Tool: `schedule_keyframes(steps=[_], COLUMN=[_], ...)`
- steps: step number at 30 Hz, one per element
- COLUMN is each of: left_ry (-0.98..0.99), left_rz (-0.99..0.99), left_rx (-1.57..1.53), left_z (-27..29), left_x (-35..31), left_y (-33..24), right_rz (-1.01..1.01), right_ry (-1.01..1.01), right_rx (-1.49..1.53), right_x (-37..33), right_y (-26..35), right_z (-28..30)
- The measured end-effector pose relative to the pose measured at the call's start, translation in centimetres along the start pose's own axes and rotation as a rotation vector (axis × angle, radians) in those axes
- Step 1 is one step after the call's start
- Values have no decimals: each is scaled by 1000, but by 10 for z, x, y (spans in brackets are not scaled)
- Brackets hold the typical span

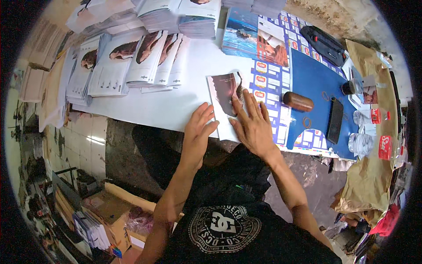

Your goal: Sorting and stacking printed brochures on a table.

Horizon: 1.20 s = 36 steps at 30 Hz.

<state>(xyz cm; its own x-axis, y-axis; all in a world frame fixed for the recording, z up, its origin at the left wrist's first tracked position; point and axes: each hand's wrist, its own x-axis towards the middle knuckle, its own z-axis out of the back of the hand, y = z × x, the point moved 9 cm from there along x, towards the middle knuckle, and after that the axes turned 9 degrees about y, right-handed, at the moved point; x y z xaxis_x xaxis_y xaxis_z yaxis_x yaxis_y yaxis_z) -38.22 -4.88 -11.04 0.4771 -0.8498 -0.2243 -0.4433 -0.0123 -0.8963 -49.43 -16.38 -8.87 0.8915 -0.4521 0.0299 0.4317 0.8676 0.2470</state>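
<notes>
A folded leaflet (pixel 223 90) with a dark brown picture lies at the table's near edge in front of me. My right hand (pixel 254 125) rests flat on its right side, fingers stretched out and covering part of the picture. At the leaflet's lower left edge is my left hand (pixel 200 130), its fingers a little apart and holding nothing that I can see. Whether the left fingertips touch the paper I cannot tell. To the left, several piles of similar printed leaflets (pixel 115 66) overlap on the white table top (pixel 132 107).
Right of the leaflet lie a brown rounded cylinder (pixel 299 101), a rubber band (pixel 307 122) and a black phone-like slab (pixel 335 121) on a blue sheet (pixel 307 79). Plastic bottles (pixel 361 144) stand at the right edge. A black bag (pixel 323 45) and blue picture booklets (pixel 239 35) sit farther back.
</notes>
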Motion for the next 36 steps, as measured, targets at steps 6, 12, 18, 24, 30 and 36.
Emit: schedule_keyframes(steps=[6, 12, 18, 24, 30, 36], left_ry=[-9, -25, 136, 182, 176, 176], left_rz=[28, 32, -519, -496, -507, -455], left_rx=[59, 152, 1370, 1524, 1514, 1512], left_z=[-4, -3, -38, -32, -35, -25], left_x=[1, 3, 8, 11, 11, 11], left_y=[-2, -2, -25, -1, -6, -3], right_rz=[-2, -29, -20, -7, -338, -131], right_ry=[2, -14, -27, 6, -410, -307], right_rx=[22, -21, -2, 37, -82, 127], right_x=[-1, 0, 0, -3, -36, -19], right_y=[-1, 0, 1, -11, -125, -65], right_z=[0, -3, 0, 0, 90, 76])
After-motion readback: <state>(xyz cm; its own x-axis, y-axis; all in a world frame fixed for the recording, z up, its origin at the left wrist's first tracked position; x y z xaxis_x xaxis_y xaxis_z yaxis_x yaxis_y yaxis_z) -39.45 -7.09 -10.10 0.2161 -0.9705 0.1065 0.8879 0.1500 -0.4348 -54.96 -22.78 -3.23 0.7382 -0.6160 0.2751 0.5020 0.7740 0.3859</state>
